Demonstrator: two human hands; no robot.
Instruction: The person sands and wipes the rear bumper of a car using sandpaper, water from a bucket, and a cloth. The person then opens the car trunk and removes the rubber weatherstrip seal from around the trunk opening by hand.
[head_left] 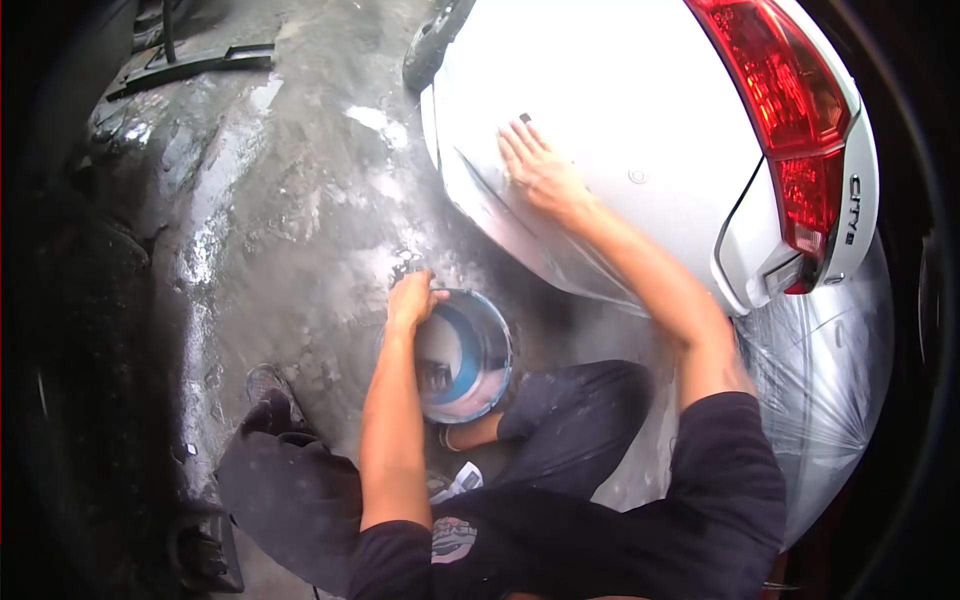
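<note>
My right hand (542,172) lies on the white rear side panel of a car (620,90), its fingers stretched out; a small dark piece shows at the fingertips. My left hand (414,299) is closed on the upper left rim of a round bucket (497,340). The bucket stands between my legs and holds cloudy liquid, with a dark thing inside it. To the right of my right hand are the car's round fuel-flap mark and the red tail light (785,110).
Clear plastic sheeting (820,370) covers the wheel area at the right. A dark metal frame (200,65) lies on the wet, stained floor (310,190) at the upper left. A black object (208,550) stands at the lower left. My legs are bent around the bucket.
</note>
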